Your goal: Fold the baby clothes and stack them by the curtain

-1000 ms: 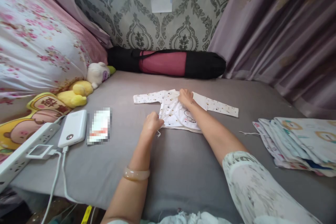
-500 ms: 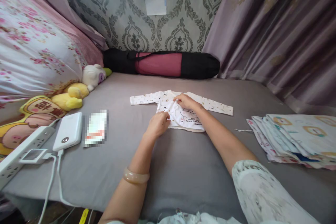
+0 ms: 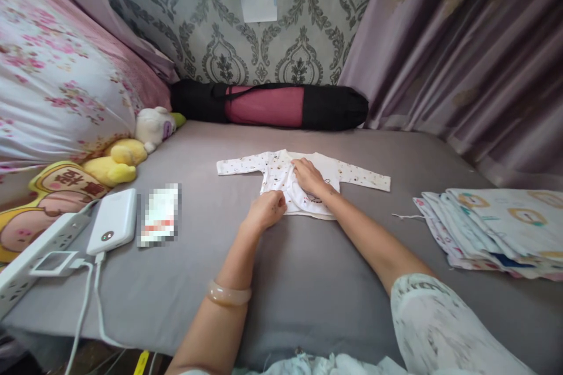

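Observation:
A small white baby shirt [image 3: 272,171] with a dotted pattern lies spread on the grey sheet, its sleeves stretched out to both sides. My left hand [image 3: 266,209] has its fingers closed at the shirt's lower left edge; the pinched part is hidden under them. My right hand [image 3: 308,177] rests on the upper middle of the shirt, fingers bent together over the front flap's edge and partly covering the print. Whether cloth is gripped there is hard to make out.
A black and pink roll bag [image 3: 264,106] lies along the wall. Folded cloths [image 3: 505,228] are stacked at the right. At the left are plush toys [image 3: 115,161], a white power bank [image 3: 113,221], a power strip [image 3: 39,258] with cables, and a blurred packet [image 3: 160,215].
My right hand has moved slightly left and down across the shirt's front, over the print. My left hand has shifted slightly right and down at the hem.

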`<state>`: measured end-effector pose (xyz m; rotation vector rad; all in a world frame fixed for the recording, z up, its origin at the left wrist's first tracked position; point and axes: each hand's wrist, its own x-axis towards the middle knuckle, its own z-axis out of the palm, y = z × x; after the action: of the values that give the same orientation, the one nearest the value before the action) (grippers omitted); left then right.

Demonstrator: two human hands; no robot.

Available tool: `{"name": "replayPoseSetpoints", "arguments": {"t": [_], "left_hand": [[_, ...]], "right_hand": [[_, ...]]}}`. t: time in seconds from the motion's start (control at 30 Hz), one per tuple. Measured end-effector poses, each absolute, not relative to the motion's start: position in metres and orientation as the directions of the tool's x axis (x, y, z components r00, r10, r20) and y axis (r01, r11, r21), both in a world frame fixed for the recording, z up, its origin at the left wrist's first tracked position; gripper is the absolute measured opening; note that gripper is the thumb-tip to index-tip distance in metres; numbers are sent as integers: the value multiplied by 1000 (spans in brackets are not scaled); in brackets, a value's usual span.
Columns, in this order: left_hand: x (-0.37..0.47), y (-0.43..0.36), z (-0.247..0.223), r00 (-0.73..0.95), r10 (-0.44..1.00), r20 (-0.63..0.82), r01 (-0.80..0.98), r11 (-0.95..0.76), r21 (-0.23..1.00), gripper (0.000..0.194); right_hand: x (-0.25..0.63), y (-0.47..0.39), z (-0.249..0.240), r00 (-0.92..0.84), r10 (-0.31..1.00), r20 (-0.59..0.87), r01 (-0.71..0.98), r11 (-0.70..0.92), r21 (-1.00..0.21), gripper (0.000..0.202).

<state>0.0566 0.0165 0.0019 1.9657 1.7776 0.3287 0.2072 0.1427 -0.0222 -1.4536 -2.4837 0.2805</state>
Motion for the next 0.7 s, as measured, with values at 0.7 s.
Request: {"name": "replayPoseSetpoints", "arguments": {"t": [0.7], "left_hand": [[79,17,-10,142,989,50,920,-150,362,17]], "right_hand": [[271,86,-38,-390,921,-15,901,378,-214,64]]}}
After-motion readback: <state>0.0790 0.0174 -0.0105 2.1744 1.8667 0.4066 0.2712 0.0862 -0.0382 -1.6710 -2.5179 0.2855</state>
